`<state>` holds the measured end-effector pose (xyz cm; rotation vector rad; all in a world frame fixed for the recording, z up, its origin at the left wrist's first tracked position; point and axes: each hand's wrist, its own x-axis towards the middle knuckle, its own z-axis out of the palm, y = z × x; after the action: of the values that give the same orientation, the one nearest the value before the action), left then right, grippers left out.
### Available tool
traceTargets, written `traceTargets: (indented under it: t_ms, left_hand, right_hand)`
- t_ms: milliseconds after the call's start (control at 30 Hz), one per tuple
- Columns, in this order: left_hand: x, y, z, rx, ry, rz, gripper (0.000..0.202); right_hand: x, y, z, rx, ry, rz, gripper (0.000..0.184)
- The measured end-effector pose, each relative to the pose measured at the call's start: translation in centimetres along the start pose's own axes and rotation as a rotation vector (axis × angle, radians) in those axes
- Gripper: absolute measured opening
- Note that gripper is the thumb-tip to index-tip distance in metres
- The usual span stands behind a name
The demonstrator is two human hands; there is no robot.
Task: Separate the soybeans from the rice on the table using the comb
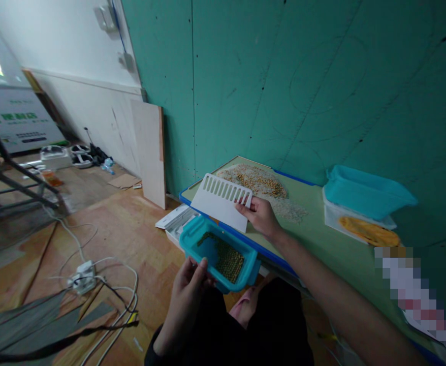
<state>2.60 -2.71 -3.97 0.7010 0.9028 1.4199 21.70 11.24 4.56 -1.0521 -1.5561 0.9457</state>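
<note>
My left hand (187, 287) grips the near rim of a small teal plastic bin (208, 249) held just below the table's edge. Yellow-green beans lie in the bin's right half. My right hand (260, 216) pinches a white slotted plastic scraper (221, 201) by its right end. The scraper is tilted above the bin, at the blue-trimmed edge of the green table (322, 239). A spread of mixed pale grains and yellow beans (261, 185) lies on the table behind the scraper.
A larger teal bin (363, 190) stands on white trays at the table's far right, beside a yellow heap (370, 231). White trays (177, 221) sit on the wooden floor under the table's edge. A power strip and cables (84, 277) lie at left. A board leans against the wall.
</note>
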Motion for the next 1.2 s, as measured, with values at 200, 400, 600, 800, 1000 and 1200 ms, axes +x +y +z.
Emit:
traceTargets:
  t_ms: [200,400,600,800,1000,1200]
  left_hand:
    - [-0.2,0.0,0.0,0.007,0.013,-0.012,0.026]
    - [-0.2,0.4,0.4,0.009,0.022,-0.026,0.03]
    - [0.0,0.0,0.1,0.002,0.029,-0.044,0.03]
    - [0.1,-0.1,0.2,-0.019,0.005,-0.037,0.029]
    - [-0.1,0.2,0.5,-0.011,0.05,-0.067,0.035]
    - [-0.1,0.3,0.5,0.055,0.049,-0.058,0.035]
  right_hand:
    - [0.5,0.7,-0.3,-0.034,0.047,-0.043,0.041]
    - [2.0,1.6,-1.8,-0.117,0.152,-0.031,0.041]
    - [3.3,1.8,-3.7,-0.064,0.253,0.019,0.048]
    - [4.2,2.2,-6.7,-0.062,0.46,-0.024,0.046]
    - [4.2,3.1,-7.1,-0.038,0.428,0.05,0.047]
    - [4.2,3.5,-6.2,-0.027,0.388,0.074,0.05]
